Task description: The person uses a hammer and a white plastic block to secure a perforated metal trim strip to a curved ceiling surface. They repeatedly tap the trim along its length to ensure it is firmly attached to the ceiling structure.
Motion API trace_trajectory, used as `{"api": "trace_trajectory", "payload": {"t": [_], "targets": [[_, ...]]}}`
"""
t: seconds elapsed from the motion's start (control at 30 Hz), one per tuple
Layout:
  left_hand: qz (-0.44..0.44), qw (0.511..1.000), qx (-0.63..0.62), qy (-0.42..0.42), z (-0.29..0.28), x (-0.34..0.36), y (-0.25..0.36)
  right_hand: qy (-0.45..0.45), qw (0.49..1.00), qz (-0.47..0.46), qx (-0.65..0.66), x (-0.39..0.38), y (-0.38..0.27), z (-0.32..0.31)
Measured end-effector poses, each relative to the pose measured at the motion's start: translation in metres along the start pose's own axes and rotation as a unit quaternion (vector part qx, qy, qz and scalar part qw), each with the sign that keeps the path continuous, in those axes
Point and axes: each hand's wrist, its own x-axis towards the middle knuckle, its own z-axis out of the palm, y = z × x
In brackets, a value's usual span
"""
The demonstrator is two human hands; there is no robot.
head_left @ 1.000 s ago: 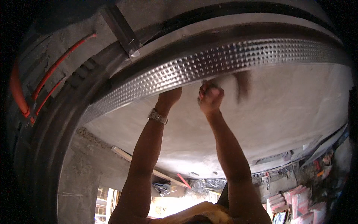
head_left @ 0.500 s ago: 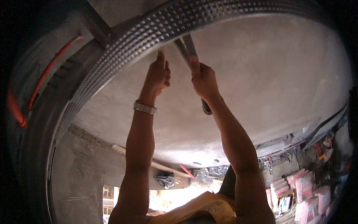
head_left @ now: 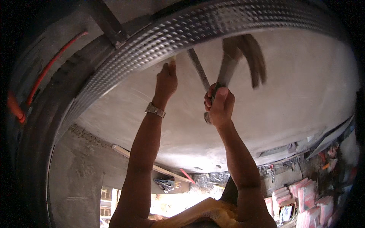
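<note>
My left hand (head_left: pixel 166 81) is closed on a small pale yellowish piece (head_left: pixel 173 59), held just below the dimpled metal channel (head_left: pixel 178 32). To its right, my right hand (head_left: pixel 218 104) grips the handle of a claw hammer (head_left: pixel 254 66), whose head is motion-blurred near the channel. A thin straight rod (head_left: pixel 197 66) slants down behind that hand, its lower end showing below the fingers; I cannot tell whether the fingers hold it too. Behind both hands is a grey plastered surface (head_left: pixel 289 87).
A dark metal bracket (head_left: pixel 106 26) crosses at upper left beside orange pipes (head_left: pixel 45 72) and a curved frame (head_left: pixel 36 159). A pale wooden strip (head_left: pixel 121 151) and red strip (head_left: pixel 187 175) lie along the lower middle. Stacked pink-and-white packs (head_left: pixel 306 195) are at lower right.
Since half a second ago, my right hand has moved down and rightward, and the hammer head has swung into view below the channel. My left hand has shifted slightly right.
</note>
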Motion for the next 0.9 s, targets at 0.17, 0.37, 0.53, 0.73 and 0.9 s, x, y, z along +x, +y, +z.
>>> {"api": "trace_trajectory", "payload": {"t": [0.17,0.37,0.53,0.73,0.9], "targets": [[0.054,0.997,-0.042,0.03,0.009,0.004,0.007,0.015,0.984,-0.17,-0.044,0.046,0.063,0.01],[-0.06,0.993,-0.066,-0.073,-0.006,-0.001,0.028,-0.077,0.919,0.058,-0.382,0.068,0.017,0.016],[0.139,0.988,0.006,0.072,0.02,0.01,-0.011,0.01,0.937,-0.187,-0.294,0.067,0.043,0.013],[0.038,0.999,-0.03,0.02,0.017,-0.005,-0.003,-0.033,0.922,0.007,-0.386,0.067,0.01,0.001],[0.002,0.997,-0.071,0.003,0.018,0.003,0.009,-0.041,0.955,-0.05,-0.29,0.063,0.015,0.007]]}}
